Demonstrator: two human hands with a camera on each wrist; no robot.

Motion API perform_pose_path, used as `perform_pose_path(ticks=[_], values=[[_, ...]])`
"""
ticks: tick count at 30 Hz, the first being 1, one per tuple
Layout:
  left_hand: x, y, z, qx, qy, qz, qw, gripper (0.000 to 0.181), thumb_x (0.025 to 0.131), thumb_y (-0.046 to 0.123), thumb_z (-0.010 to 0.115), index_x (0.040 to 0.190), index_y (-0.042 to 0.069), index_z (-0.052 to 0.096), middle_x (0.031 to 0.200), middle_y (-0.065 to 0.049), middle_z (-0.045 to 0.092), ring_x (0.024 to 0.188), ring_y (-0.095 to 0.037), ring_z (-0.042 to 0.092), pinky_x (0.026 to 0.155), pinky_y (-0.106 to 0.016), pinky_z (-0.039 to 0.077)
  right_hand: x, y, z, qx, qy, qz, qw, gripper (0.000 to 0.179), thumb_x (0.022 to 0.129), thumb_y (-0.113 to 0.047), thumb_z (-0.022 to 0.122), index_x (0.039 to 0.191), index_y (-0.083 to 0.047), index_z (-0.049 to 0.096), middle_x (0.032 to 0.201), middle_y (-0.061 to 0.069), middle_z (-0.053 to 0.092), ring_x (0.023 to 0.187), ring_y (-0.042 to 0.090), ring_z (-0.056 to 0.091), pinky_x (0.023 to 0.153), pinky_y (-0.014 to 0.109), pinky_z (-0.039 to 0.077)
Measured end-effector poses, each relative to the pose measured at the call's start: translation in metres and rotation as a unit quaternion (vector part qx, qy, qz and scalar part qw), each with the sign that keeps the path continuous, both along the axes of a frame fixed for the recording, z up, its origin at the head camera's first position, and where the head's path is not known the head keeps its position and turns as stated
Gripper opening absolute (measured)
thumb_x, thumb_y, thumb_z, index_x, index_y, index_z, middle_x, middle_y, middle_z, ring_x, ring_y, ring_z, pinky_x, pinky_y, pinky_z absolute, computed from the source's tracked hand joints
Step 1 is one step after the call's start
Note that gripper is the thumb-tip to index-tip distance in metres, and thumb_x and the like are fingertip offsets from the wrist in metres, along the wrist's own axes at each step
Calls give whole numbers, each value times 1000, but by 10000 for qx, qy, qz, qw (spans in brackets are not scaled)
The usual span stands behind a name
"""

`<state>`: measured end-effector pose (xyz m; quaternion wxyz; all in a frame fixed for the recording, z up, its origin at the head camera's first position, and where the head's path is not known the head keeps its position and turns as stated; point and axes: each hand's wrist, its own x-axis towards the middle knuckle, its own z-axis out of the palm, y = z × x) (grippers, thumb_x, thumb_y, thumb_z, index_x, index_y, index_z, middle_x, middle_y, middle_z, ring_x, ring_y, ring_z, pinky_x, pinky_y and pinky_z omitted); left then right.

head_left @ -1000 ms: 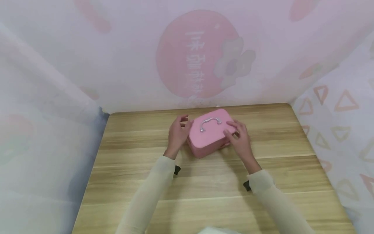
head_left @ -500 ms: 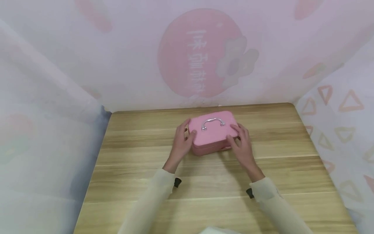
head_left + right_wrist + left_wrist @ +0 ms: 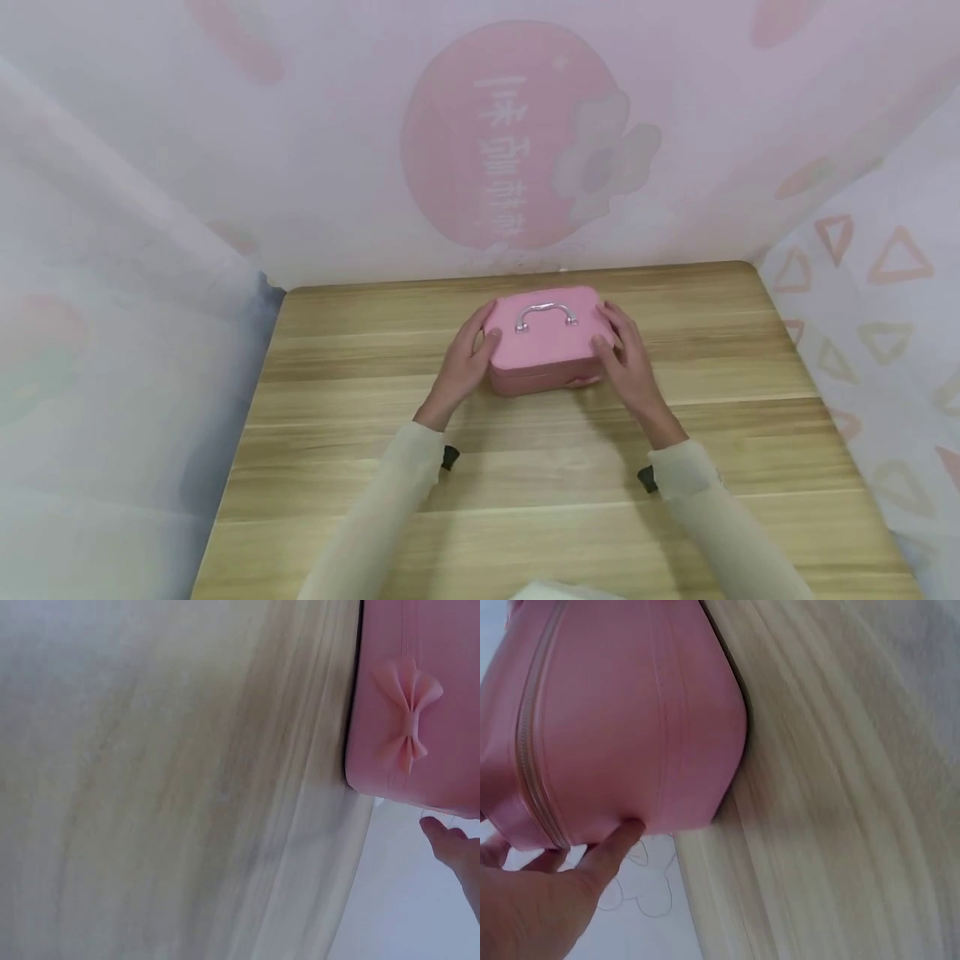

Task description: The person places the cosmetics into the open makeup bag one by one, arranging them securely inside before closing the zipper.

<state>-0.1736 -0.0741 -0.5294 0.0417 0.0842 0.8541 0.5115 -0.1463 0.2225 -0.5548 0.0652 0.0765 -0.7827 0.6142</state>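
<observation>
Near the back of the wooden table sits a pink vanity case (image 3: 551,346), with a curved silver handle (image 3: 543,310) on its lid. My left hand (image 3: 459,362) holds its left end, thumb at the front corner and fingers along the side. At the right end, my right hand (image 3: 628,358) holds it in the same way. In the left wrist view a zipper (image 3: 526,742) runs round the case and a finger (image 3: 615,851) touches its wall. A pink bow (image 3: 409,716) shows on the front in the right wrist view, where fingers (image 3: 450,844) lie close to the case's side.
The wooden table (image 3: 540,475) has a pale printed cloth wall (image 3: 337,167) behind it and others at both sides. A white object (image 3: 558,592) pokes in at the bottom edge; its kind cannot be told.
The case has turned so that its front faces me more squarely. My left hand has closed in on the left end, and my right hand has shifted from the lid's corner to the right side.
</observation>
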Motion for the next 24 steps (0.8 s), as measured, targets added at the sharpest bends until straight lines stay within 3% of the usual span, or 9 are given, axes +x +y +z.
perform_pose_path(ticks=[7, 17, 24], values=[[-8, -6, 1, -31, -46, -177, 9998, 57, 115, 53, 41, 171, 42, 31, 179, 3, 34, 167, -25, 30, 134, -61, 23, 1, -4, -1, 119, -118, 40, 9999, 47, 113, -27, 61, 159, -20, 54, 180, 14, 25, 166, 43, 25, 123, 72, 37], [-9, -9, 0, -36, -135, -162, 9998, 55, 115, 53, 41, 169, 46, 32, 178, 8, 36, 166, -23, 31, 134, -62, 23, 3, -8, -2, 41, -82, 4, 10000, 47, 112, -26, 62, 158, -19, 55, 179, 12, 26, 165, 41, 28, 122, 70, 41], [-13, -20, 1, 200, 79, -113, 9997, 49, 115, 42, 51, 164, 34, 49, 169, 0, 47, 154, -26, 47, 126, -59, 41, 1, 3, -1, -93, -13, -7, 10000, 52, 115, -19, 55, 165, -12, 43, 175, 14, 35, 158, 43, 39, 126, 67, 37]])
